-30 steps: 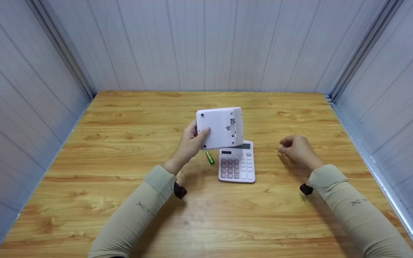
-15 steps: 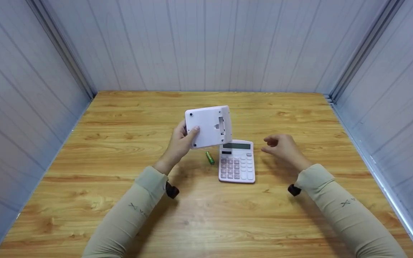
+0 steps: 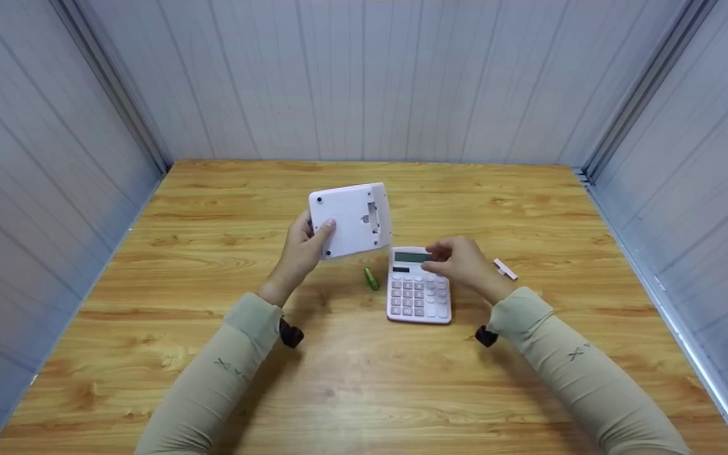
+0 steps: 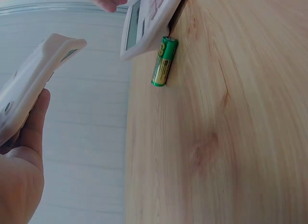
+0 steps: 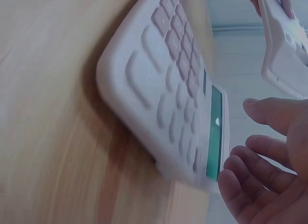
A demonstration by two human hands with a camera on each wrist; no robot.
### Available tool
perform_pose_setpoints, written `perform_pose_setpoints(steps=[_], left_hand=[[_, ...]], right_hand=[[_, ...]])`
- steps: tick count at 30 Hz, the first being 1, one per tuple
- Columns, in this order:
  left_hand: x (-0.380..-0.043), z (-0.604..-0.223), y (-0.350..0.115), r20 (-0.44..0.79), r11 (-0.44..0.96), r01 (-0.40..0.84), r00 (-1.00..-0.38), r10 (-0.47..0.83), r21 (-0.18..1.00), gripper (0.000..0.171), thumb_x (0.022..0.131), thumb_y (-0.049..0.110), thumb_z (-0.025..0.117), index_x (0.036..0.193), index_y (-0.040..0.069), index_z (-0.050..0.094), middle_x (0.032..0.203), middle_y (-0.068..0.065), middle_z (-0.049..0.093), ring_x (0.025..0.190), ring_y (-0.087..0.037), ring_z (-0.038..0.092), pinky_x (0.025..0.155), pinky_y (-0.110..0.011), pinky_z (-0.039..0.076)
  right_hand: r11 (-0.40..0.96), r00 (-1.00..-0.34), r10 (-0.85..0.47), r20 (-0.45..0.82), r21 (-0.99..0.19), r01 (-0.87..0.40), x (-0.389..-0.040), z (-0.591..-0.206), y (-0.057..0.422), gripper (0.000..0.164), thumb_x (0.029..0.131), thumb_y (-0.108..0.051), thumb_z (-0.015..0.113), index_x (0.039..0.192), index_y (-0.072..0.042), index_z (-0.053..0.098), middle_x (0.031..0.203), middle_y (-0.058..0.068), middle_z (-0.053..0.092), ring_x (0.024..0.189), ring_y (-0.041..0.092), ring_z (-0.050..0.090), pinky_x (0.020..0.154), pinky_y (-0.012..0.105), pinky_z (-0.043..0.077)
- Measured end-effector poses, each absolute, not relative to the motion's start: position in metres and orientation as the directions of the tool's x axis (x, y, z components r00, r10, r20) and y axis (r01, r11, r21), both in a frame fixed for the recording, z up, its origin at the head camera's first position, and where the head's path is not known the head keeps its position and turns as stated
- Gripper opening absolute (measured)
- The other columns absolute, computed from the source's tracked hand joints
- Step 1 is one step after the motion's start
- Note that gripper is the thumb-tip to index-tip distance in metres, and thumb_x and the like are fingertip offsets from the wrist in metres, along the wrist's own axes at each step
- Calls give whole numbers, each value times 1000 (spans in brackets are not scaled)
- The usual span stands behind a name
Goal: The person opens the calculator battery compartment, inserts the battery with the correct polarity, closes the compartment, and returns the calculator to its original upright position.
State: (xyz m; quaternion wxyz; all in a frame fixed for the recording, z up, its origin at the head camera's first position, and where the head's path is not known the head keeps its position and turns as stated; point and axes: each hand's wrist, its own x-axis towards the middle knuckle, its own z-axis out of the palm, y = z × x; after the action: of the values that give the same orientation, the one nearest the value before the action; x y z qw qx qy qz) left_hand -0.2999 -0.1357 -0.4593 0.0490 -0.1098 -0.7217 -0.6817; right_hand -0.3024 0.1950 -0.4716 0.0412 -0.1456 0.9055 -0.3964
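Note:
My left hand (image 3: 296, 254) grips a white calculator (image 3: 346, 221) in the air, thumb across its back. That back faces me, and the battery compartment (image 3: 373, 218) in it has no cover on. Over the display end of a second calculator (image 3: 409, 297), lying face up on the table, hovers my right hand (image 3: 462, 264). In the right wrist view its fingers (image 5: 262, 168) are loosely bent with nothing between them. A green battery (image 4: 164, 61) lies on the wood just left of the second calculator.
A small pale battery cover (image 3: 505, 269) lies on the wooden table (image 3: 351, 379) to the right of my right hand. Panelled walls (image 3: 364, 82) enclose the table at the back and both sides.
My left hand has carried the calculator leftward. My right hand has moved left from the right side to above the second calculator, and the small cover now shows where it was.

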Motion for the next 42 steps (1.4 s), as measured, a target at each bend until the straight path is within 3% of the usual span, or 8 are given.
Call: perform_pose_setpoints(steps=[9,23,34,37,40,42], left_hand=[[-301,-463,-153,249,56,253,-966,68,966,41,113,11,55,151,-3,52,135,-27,70,119,-35,75,93,-38,68],[-296,-465,-178,222,73,223,-975,23,972,40,114,11,53,152,-3,51,136,-27,68,115,-26,76,91,-31,67],[-292,-466,-190,215,73,214,-977,-5,974,40,114,11,53,151,-1,52,136,-26,69,110,-19,75,88,-28,67],[-293,-467,-192,207,83,206,-978,-2,975,40,114,12,53,152,-1,51,138,-26,68,112,-20,75,89,-28,67],[-293,-467,-193,214,80,213,-977,-2,974,40,114,12,53,152,-1,51,137,-26,68,112,-20,75,89,-29,67],[-292,-467,-193,221,75,220,-975,-5,973,39,114,11,52,151,-1,52,136,-25,68,110,-18,75,89,-29,67]], right_hand=[[625,-935,-354,14,-740,-247,-298,-471,163,36,94,-14,84,122,7,76,111,21,79,102,31,73,97,46,63],[634,-892,-453,-4,-705,-318,-298,-473,126,41,93,-13,84,126,9,74,107,18,78,97,26,73,93,43,64],[720,-902,-424,-80,-634,-282,-299,-476,102,40,92,-14,83,126,6,75,109,16,79,101,26,72,94,44,63],[746,-902,-421,-90,-600,-289,-299,-477,95,30,91,-13,84,115,4,78,96,9,76,87,19,67,81,36,61],[762,-894,-439,-90,-565,-318,-298,-478,89,13,90,-12,84,91,-2,75,75,0,63,70,14,53,63,28,47],[767,-885,-457,-89,-543,-342,-298,-478,86,21,89,-10,83,77,-7,66,67,-4,53,64,13,46,58,27,37]])
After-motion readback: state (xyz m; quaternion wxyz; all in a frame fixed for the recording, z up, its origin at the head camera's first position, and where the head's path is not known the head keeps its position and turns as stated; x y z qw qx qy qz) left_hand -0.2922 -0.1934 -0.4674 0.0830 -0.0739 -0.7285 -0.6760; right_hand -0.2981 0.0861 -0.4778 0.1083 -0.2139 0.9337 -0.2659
